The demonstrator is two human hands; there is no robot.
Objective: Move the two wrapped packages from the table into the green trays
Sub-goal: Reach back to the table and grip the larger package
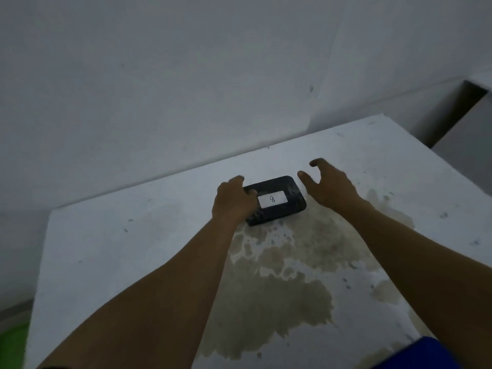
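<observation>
One black wrapped package [282,202] with a white label lies flat on the white table [133,249], near its far edge. My left hand [233,202] rests on the package's left end, fingers curled over its top and edge. My right hand [328,185] hovers just right of the package, fingers spread and bent, not touching it. A patch of green [13,347] shows at the bottom left beside the table, perhaps a green tray; only a sliver of it is visible. A second package is not in view.
A large brownish stain [279,283] spreads over the table's middle and near side. A white wall [186,75] stands close behind the table. To the right, a gap [452,115] and another white surface [468,155]. Blue cloth [415,355] sits at the bottom right.
</observation>
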